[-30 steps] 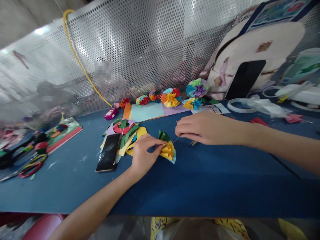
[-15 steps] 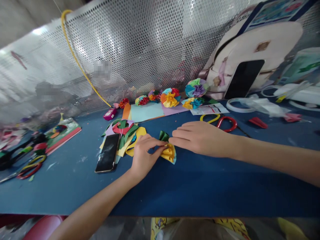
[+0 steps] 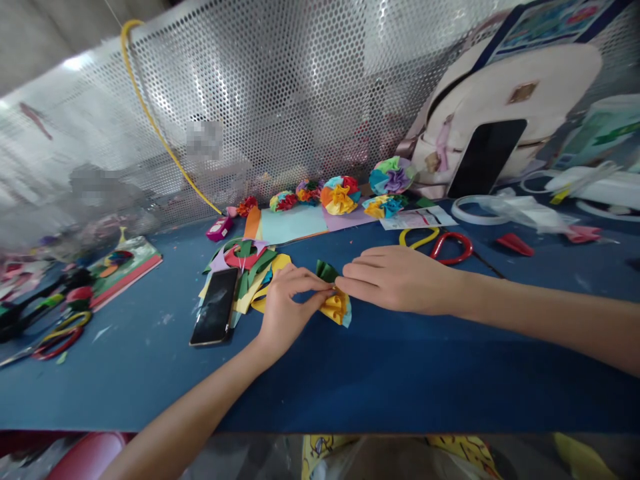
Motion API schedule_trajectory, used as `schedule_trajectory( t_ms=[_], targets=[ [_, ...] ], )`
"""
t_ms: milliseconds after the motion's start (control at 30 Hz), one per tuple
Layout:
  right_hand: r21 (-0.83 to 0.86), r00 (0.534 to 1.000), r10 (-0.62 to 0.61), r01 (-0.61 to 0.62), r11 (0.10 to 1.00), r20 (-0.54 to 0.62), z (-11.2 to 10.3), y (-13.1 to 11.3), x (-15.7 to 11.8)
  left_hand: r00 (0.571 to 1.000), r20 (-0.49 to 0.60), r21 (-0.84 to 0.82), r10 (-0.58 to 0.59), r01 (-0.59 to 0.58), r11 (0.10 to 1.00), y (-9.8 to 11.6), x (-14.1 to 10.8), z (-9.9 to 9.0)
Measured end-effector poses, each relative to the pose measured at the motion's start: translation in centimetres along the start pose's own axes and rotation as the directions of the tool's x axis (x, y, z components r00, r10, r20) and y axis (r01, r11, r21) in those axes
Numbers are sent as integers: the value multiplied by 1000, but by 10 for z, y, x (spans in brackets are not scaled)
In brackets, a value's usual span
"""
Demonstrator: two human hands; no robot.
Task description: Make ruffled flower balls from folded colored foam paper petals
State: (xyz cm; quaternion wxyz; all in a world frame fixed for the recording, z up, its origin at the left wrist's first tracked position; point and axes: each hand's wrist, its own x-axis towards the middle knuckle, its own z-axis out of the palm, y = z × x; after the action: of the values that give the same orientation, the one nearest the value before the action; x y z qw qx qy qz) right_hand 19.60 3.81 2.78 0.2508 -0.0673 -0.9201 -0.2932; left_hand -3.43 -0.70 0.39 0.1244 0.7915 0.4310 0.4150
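Thumb and forefinger of my left hand [image 3: 290,303] pinch a pleated paper piece at its middle. Its yellow fan [image 3: 337,307], edged in light blue, spreads toward me, and its dark green part [image 3: 327,271] points away. My right hand [image 3: 395,279] is closed at the right side of the same piece, its fingertips meeting those of my left hand. Both hands are just above the blue table [image 3: 400,373]. Paper scraps [image 3: 250,267] and a black phone [image 3: 215,307] lie left of my left hand.
Colourful paper rosettes [image 3: 341,195] line the back beside light blue paper [image 3: 295,224]. Scissors with yellow and red handles [image 3: 453,248] lie behind my right forearm. A white backpack [image 3: 510,100] with a phone [image 3: 487,158] against it stands back right. More scissors [image 3: 63,337] lie at the left.
The dark green part shows slightly more, and my right fingertips have shifted slightly left. Both hands still hold the pleated piece.
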Motion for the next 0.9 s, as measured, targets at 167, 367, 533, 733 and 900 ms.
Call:
schedule_trajectory(
  t_ms=[167,367,533,733,900],
  targets=[
    [9,1000,2,-2,1000,16,3,-2,0,995,42,179,86,-92,980,1,2,-2],
    [12,999,43,-43,999,31,2,-3,2,990,65,235,127,-139,962,4,2,-3],
    [57,993,103,-106,993,50,4,-2,2,998,55,124,22,-28,992,5,2,-4],
    [200,968,204,-230,952,143,3,6,0,999,43,100,-24,19,995,4,3,-6],
    [206,957,210,-251,946,202,3,6,0,995,57,43,-85,83,996,2,4,-6]
  ],
)
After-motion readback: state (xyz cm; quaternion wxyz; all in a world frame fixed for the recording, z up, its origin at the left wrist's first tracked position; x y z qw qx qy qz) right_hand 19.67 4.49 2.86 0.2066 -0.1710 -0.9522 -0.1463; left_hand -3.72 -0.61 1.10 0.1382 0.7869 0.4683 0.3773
